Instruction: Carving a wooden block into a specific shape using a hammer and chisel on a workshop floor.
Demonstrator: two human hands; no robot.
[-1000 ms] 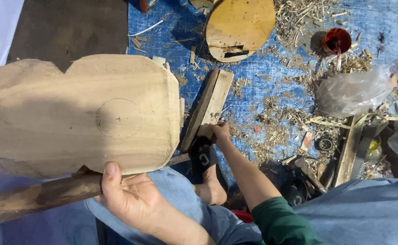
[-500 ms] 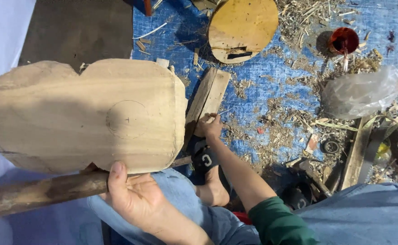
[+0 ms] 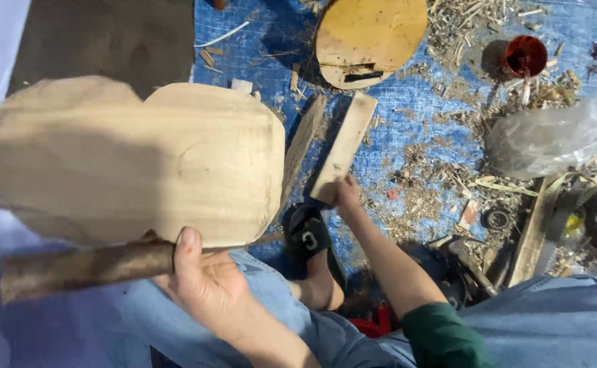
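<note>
A blue tarp [image 3: 407, 116] strewn with wood shavings covers the floor. At the left, the carved wooden slab [image 3: 135, 163] lies with its long axis running left to right, its rounded end pointing right. Below it the left hand [image 3: 206, 283] is closed around a rough brown handle [image 3: 87, 266]. Further right, the right hand [image 3: 346, 192] grips the near end of a flat wooden plank [image 3: 344, 146], whose length angles up and away. A second ago that plank lay tucked closer against the slab's edge.
</note>
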